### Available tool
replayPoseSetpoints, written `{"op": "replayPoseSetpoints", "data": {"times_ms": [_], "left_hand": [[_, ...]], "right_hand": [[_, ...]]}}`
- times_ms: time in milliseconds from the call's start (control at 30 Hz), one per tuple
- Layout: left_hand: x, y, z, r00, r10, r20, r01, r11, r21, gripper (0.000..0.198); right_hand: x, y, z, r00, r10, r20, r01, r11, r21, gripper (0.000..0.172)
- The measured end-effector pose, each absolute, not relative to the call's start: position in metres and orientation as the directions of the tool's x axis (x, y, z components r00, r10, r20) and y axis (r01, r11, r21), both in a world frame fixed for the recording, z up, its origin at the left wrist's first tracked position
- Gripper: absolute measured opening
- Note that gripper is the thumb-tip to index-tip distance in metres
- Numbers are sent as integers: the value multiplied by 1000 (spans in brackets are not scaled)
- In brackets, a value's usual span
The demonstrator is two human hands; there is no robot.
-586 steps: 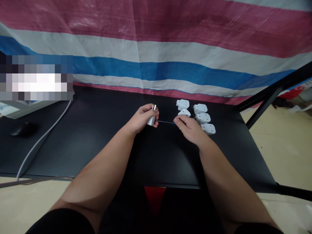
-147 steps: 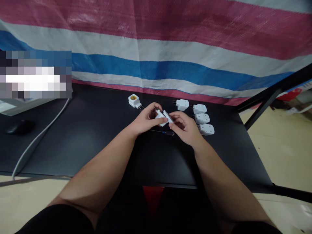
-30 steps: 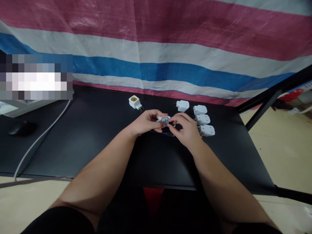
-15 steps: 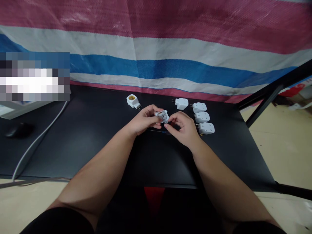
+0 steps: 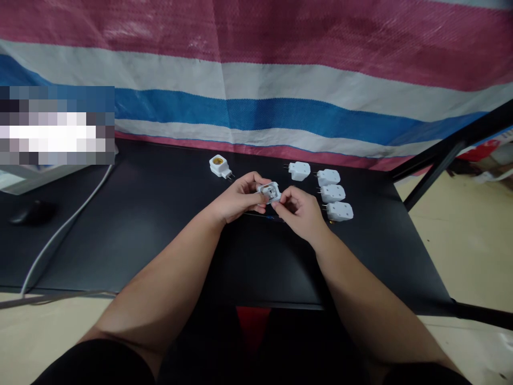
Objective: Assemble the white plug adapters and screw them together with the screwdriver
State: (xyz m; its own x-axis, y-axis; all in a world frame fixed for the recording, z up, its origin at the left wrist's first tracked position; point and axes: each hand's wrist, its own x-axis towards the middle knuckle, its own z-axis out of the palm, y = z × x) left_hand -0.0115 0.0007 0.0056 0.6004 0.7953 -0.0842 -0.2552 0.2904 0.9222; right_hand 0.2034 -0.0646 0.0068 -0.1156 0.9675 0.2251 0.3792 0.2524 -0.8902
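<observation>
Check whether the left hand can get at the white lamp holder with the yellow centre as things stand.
Probably yes, once it lets go. The left hand is gripping the white plug adapter along with the right hand, but nothing appears to lie between it and the lamp holder, just beyond it on the black desk.

Your left hand [image 5: 240,198] and right fingers [image 5: 284,200] hide parts of the white plug housing [image 5: 269,192], its inner details too small to tell, the thin tool [image 5: 269,217] lies mostly hidden beneath them, and a pixelated patch [image 5: 56,125] blurs the black table's [image 5: 160,214] far left corner.
</observation>
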Motion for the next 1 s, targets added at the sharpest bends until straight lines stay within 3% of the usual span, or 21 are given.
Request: {"op": "replayPoseSetpoints", "data": {"times_ms": [233, 433, 700, 867, 1000], "left_hand": [[-11, 2, 3, 582, 812, -31, -247, 213, 945, 43], [-7, -4, 6, 661, 749, 39, -232, 155, 960, 44], [-7, 0, 2, 600, 799, 38, -192, 98, 976, 45], [-11, 8, -1, 454, 890, 44, -250, 80, 965, 48], [-11, 7, 2, 460, 888, 27, -228, 89, 970, 49]], "right_hand": [[217, -60, 11, 5, 891, 455, 473, 399, -786, 11], [208, -64, 16, -69, 837, 542, 562, 482, -672, 6], [209, -65, 23, -33, 900, 434, 642, 352, -681, 8], [234, -62, 28, -233, 956, 177, 760, 293, -581, 14], [240, -63, 28, -262, 965, 32, 820, 240, -519, 18]]}}
